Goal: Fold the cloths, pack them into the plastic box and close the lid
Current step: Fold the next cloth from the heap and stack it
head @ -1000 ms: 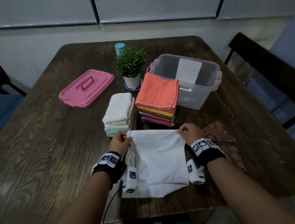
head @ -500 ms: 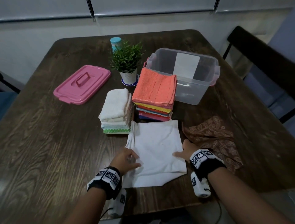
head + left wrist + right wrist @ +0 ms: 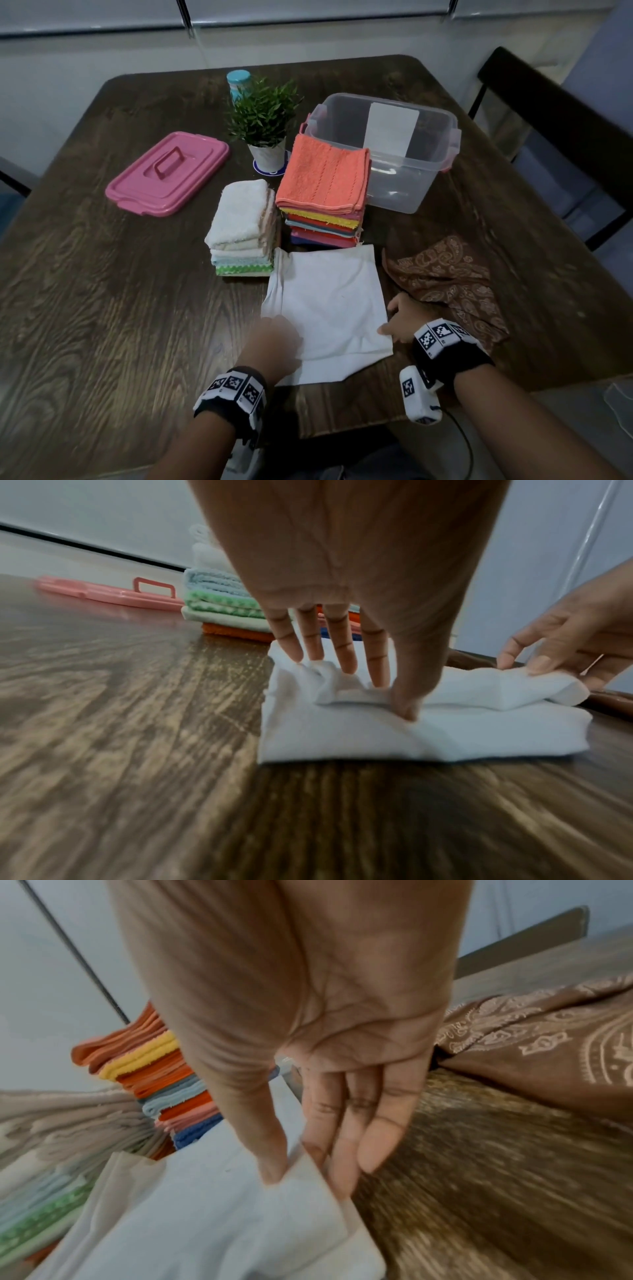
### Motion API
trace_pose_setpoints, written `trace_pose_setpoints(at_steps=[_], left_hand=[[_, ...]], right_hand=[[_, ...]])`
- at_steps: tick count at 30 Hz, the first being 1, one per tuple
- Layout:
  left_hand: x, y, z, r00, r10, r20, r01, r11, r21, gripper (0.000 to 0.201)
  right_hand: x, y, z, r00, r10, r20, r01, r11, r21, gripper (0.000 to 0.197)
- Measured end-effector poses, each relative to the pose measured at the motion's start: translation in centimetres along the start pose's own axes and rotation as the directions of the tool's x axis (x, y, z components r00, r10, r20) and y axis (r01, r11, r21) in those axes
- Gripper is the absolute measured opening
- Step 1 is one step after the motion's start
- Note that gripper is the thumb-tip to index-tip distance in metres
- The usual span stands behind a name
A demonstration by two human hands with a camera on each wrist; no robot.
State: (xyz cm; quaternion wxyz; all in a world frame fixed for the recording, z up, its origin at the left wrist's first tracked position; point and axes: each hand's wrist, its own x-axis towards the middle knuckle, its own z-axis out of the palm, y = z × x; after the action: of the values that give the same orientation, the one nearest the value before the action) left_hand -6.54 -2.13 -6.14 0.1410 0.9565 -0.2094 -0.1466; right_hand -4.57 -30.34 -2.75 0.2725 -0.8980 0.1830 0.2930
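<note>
White cloth (image 3: 329, 301) folded on table, left hand (image 3: 274, 346) and right hand (image 3: 400, 320) pinching its edges

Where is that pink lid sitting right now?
In the head view the pink lid lies flat on the wooden table, far left, off the clear plastic box, with the potted plant between them.

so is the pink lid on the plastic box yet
No, the pink lid lies on the table left of the plant, and the plastic box stands open.
</note>
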Motion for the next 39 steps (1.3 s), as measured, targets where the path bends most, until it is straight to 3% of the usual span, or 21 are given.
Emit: trace_pose_setpoints(at_steps=[4,6,8,9,10,12,13,16,20,23,25,27,30,32,35,37,39], left_hand=[[0.0,-0.1,-0.9,0.998,-0.049,-0.04,0.045,0.994,-0.101,0.019],[-0.1,-0.3,-1.8,0.985,-0.086,-0.152,0.053,0.976,-0.213,0.011],[0.0,-0.4,-2.7,0.961,-0.118,-0.248,0.053,0.966,-0.254,0.005],[0.0,-0.4,-3.2,0.952,-0.124,-0.279,0.049,0.965,-0.259,0.004],[0.1,-0.3,-3.6,0.946,-0.127,-0.297,0.046,0.963,-0.265,0.005],[0.4,-0.2,-4.3,0.944,-0.141,-0.298,0.055,0.958,-0.28,0.007],[0.5,0.0,-4.5,0.943,-0.15,-0.296,0.064,0.958,-0.281,0.007],[0.5,-0.1,-4.8,0.951,-0.152,-0.27,0.084,0.965,-0.249,0.007],[0.2,-0.7,-3.9,0.988,-0.149,-0.039,0.142,0.979,-0.145,0.009],[0.0,-1.0,-2.6,0.988,-0.134,0.079,0.142,0.984,-0.107,0.019],[0.0,-0.7,-1.8,0.991,-0.114,0.066,0.119,0.989,-0.088,0.03],[0.1,0.1,-1.3,0.999,-0.04,0.014,0.041,0.997,-0.067,0.041],[1.0,2.5,-0.7,0.988,0.15,0.027,-0.148,0.987,-0.057,0.06],[1.7,4.0,0.2,0.967,0.231,0.103,-0.227,0.973,-0.05,0.075],[2.3,5.2,1.6,0.946,0.254,0.204,-0.269,0.962,0.05,0.092],[2.4,5.3,2.1,0.95,0.23,0.211,-0.258,0.959,0.116,0.091],[2.5,5.2,2.3,0.956,0.238,0.17,-0.261,0.956,0.13,0.083]], right_hand=[[0.2,-0.3,0.0,0.995,-0.062,-0.081,0.086,0.935,0.343,0.032],[-0.2,-0.7,-0.4,0.987,-0.065,-0.147,0.142,0.781,0.608,0.027],[-0.6,-0.9,-0.9,0.985,-0.092,-0.144,0.168,0.662,0.731,0.039],[-0.7,-0.9,-1.0,0.987,-0.131,-0.098,0.162,0.69,0.706,0.054],[-0.6,-0.8,-1.0,0.985,-0.167,-0.039,0.156,0.777,0.61,0.073],[-0.6,-0.6,-0.7,0.979,-0.192,0.064,0.169,0.949,0.268,0.1],[-0.6,-0.5,-0.5,0.976,-0.201,0.084,0.186,0.969,0.16,0.103],[-0.8,-0.7,-0.6,0.961,-0.26,0.092,0.249,0.962,0.11,0.088],[-1.1,-0.3,-0.1,0.949,-0.263,0.173,0.273,0.962,-0.035,0.071],[-1.2,0.5,0.8,0.984,-0.164,0.064,0.17,0.978,-0.119,0.079],[-0.9,1.0,1.3,0.999,-0.029,-0.033,0.024,0.987,-0.157,0.098],[-0.2,1.2,1.6,0.995,0.097,0.015,-0.094,0.984,-0.15,0.099],[0.2,0.9,1.6,0.985,0.121,0.125,-0.107,0.988,-0.114,0.047],[0.0,0.5,1.3,0.986,0.076,0.15,-0.067,0.996,-0.064,0.033],[-0.4,-0.2,1.2,0.986,-0.016,0.165,-0.026,0.969,0.247,0.02],[-1.0,-0.5,1.0,0.977,-0.009,0.214,-0.099,0.866,0.489,0.015],[-1.3,-0.4,0.9,0.964,-0.035,0.264,-0.112,0.847,0.519,0.028]])
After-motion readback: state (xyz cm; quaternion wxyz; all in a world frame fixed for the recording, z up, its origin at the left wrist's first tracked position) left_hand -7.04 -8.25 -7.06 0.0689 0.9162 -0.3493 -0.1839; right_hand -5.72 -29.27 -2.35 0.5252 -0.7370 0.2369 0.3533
